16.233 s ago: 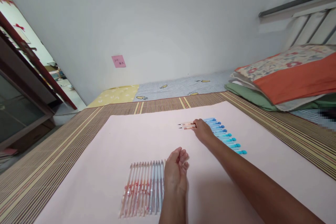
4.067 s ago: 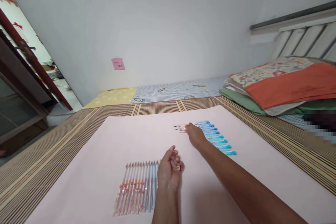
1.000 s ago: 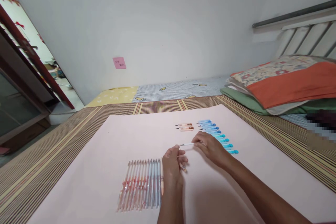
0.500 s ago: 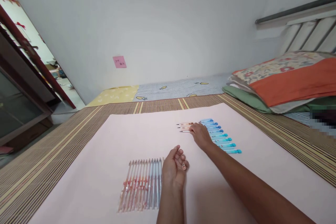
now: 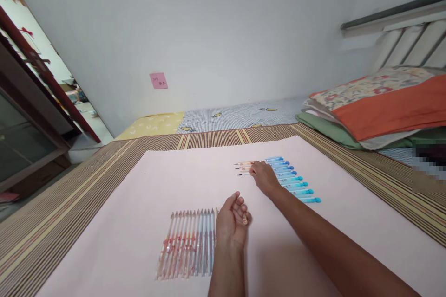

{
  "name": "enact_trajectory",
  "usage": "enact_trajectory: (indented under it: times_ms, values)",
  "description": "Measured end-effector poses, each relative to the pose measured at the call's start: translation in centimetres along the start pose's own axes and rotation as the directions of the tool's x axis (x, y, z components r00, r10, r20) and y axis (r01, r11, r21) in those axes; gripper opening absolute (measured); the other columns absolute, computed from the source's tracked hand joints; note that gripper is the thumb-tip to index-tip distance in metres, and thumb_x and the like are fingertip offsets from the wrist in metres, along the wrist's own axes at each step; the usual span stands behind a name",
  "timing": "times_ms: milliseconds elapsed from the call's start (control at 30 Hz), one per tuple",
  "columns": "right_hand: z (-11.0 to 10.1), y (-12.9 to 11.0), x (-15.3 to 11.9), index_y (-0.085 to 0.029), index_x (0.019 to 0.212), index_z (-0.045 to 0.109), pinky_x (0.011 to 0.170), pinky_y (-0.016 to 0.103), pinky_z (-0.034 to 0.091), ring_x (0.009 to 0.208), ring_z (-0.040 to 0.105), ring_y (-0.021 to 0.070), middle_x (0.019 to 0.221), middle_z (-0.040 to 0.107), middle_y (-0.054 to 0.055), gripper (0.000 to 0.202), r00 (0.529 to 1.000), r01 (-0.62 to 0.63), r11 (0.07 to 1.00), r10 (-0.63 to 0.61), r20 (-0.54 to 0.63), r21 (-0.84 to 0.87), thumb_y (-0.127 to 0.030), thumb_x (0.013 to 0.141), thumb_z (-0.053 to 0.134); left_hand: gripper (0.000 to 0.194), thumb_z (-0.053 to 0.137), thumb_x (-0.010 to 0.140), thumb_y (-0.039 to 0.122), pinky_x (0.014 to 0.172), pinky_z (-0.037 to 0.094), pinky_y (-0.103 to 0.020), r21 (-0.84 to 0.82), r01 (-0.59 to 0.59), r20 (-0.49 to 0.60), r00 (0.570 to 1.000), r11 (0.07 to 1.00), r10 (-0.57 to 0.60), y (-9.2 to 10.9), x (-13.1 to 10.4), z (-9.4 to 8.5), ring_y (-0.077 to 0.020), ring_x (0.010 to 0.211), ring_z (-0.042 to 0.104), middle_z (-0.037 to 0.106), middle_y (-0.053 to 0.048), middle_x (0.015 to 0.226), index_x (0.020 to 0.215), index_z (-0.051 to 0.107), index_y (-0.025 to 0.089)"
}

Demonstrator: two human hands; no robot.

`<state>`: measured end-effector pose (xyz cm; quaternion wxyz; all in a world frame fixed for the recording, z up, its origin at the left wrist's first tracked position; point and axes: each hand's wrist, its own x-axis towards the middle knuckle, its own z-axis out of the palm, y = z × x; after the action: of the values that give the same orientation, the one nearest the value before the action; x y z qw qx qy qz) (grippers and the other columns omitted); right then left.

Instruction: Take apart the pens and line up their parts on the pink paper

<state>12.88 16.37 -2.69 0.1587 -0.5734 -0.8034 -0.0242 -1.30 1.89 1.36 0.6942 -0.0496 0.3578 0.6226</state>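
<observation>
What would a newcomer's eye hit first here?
Probably the blue-to-turquoise pens near the far right corner of the pale pink sheet, partly hidden by the right hand. Next, the orange-banded cloth pile at the right edge, then the pink note on the wall.

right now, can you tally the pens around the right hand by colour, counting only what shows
Peach pens: 2
White-fronted pen at the right hand: 1
Blue-ended pens: 4
Turquoise-ended pens: 4
Total: 11
</observation>
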Motion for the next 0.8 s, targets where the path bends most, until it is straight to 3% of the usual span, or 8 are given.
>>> enact_trajectory:
  times_ms: [400,800]
  values:
    - [0.2,-0.97,-0.03,-0.015,0.094,0.067,0.081,0.035,0.032,0.098,0.057,0.024,0.104,0.069,0.012,0.023,0.999,-0.016,0.996,0.013,-0.037,-0.083,-0.017,0.1,0.045,0.008,0.058,0.091,0.012,0.041,0.036,-0.018,0.006,0.006,-0.005,1.0,1.0,-0.006,-0.14,-0.02,0.02,-0.0062,0.042,0.05,0.06,0.001,0.06,0.085,0.064,0.011]
    - [0.71,-0.95,0.09,-0.016,0.088,0.067,0.082,0.035,0.032,0.096,0.058,0.0248,0.098,0.071,0.011,0.018,0.995,0.0,0.999,-0.005,-0.102,-0.047,-0.014,0.095,0.051,0.009,0.057,0.091,0.011,0.04,0.036,-0.018,0.02,0.006,-0.001,1.0,1.0,-0.006,-0.15,-0.35,0.28,-0.0059,0.041,0.049,0.061,0.001,0.06,0.084,0.063,0.011]
